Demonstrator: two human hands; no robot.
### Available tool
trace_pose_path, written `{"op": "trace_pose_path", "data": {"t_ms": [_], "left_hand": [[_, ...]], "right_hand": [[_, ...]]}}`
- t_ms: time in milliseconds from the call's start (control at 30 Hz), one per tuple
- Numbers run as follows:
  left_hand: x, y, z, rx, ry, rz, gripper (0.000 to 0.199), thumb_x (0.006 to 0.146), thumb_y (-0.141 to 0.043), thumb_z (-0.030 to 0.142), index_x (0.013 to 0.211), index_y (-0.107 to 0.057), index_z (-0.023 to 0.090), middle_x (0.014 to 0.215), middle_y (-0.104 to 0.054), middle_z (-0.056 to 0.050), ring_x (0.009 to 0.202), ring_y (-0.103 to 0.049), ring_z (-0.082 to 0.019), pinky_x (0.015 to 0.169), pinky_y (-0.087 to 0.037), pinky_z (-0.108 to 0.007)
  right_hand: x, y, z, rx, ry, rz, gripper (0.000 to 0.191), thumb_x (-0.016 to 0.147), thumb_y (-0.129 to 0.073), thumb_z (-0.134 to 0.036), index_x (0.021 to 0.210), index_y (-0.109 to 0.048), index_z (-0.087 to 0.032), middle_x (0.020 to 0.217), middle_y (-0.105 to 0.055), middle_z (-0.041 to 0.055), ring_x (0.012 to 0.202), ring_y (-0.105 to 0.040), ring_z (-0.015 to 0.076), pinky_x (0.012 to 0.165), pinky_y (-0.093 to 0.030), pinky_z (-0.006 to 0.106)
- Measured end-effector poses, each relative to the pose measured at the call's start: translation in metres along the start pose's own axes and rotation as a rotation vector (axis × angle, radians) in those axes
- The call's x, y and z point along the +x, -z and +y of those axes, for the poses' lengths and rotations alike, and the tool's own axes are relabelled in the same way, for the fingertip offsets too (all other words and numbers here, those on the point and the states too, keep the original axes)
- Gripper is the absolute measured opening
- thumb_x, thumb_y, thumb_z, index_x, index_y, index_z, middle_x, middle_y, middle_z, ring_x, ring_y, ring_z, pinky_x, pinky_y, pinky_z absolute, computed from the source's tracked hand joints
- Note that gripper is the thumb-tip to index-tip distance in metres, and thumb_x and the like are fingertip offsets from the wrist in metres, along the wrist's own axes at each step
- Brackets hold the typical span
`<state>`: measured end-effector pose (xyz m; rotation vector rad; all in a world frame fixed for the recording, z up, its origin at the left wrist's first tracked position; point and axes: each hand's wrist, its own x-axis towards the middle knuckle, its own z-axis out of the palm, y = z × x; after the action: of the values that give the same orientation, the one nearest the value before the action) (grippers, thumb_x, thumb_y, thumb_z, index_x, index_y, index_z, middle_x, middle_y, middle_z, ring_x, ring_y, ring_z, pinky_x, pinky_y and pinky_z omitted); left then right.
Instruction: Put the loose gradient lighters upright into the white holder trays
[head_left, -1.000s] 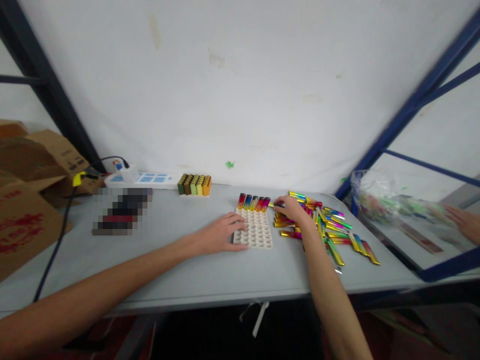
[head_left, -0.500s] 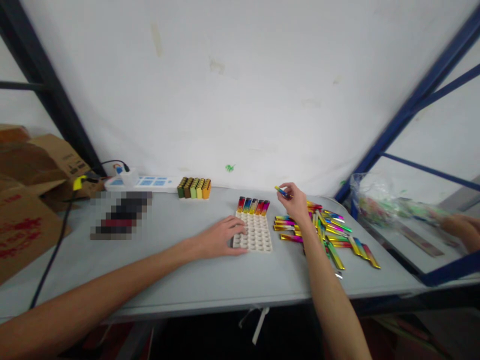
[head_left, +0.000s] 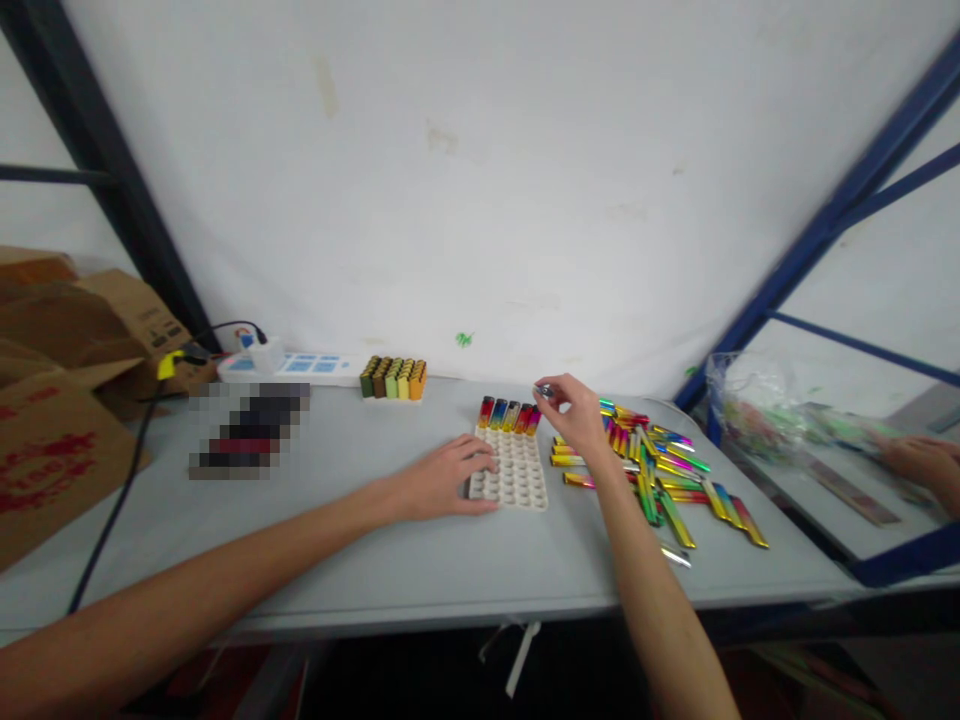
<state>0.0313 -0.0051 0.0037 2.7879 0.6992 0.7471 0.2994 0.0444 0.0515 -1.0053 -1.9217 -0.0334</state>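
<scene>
behind the grey surface [head_left: 337, 575] stands a white wall [head_left: 540, 200] with faint tan patches [head_left: 325, 87] and a green smudge [head_left: 465, 339]. a dark post [head_left: 139, 205] slants up left of the surface, a blue metal frame [head_left: 825, 230] right of it; dim reddish floor [head_left: 196, 674] shows beneath it.

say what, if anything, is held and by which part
The right hand pinches a lighter, by which end is unclear; the left hand rests on the white tray.

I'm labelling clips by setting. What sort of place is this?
Probably a small workshop or packing area: a white pocketed tray has a row of upright lighters at its far end, a pile of loose lighters lies beside it, and cardboard boxes stand at the left.
</scene>
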Motion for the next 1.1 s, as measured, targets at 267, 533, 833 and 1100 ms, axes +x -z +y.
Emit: {"op": "trace_pose_path", "data": {"t_ms": [267, 533, 833, 1100], "left_hand": [[0.0, 0.0, 0.002, 0.006, -0.013, 0.024, 0.042, 0.084, -0.076, 0.047, 0.113, -0.065, 0.018, 0.123, -0.063, -0.012, 0.12, -0.056, -0.029, 0.109, -0.046, -0.043], [0.0, -0.003, 0.002, 0.077, -0.039, 0.035, 0.043, 0.085, -0.074, 0.049, 0.113, -0.066, 0.018, 0.123, -0.064, -0.012, 0.121, -0.057, -0.029, 0.11, -0.046, -0.043], [-0.003, -0.011, 0.004, 0.248, -0.086, -0.044, 0.041, 0.097, -0.061, 0.049, 0.117, -0.065, 0.014, 0.124, -0.069, -0.015, 0.129, -0.056, -0.03, 0.113, -0.044, -0.042], [-0.001, -0.01, 0.004, 0.194, -0.095, -0.043, 0.043, 0.094, -0.066, 0.046, 0.123, -0.064, 0.015, 0.128, -0.068, -0.014, 0.128, -0.056, -0.031, 0.113, -0.044, -0.044]], "right_hand": [[-0.003, -0.019, -0.032, 0.058, -0.045, -0.141, 0.024, 0.091, -0.064, -0.036, 0.107, -0.068, -0.019, 0.061, -0.059, -0.0047, 0.052, -0.053, 0.0109, 0.055, -0.042, 0.022], [-0.011, -0.052, -0.034, 0.169, -0.254, -0.264, 0.033, 0.084, -0.074, -0.052, 0.087, -0.066, -0.019, 0.053, -0.066, -0.003, 0.049, -0.064, 0.0153, 0.051, -0.046, 0.022], [-0.005, -0.076, -0.049, -0.31, -0.355, -0.392, 0.04, 0.089, -0.067, -0.057, 0.091, -0.069, -0.017, 0.075, -0.077, 0.0087, 0.073, -0.074, 0.0235, 0.069, -0.051, 0.029], [-0.005, -0.083, -0.075, -0.594, -0.409, -0.453, 0.051, 0.096, -0.052, -0.062, 0.102, -0.071, -0.015, 0.094, -0.075, 0.0212, 0.086, -0.072, 0.03, 0.072, -0.049, 0.036]]}}
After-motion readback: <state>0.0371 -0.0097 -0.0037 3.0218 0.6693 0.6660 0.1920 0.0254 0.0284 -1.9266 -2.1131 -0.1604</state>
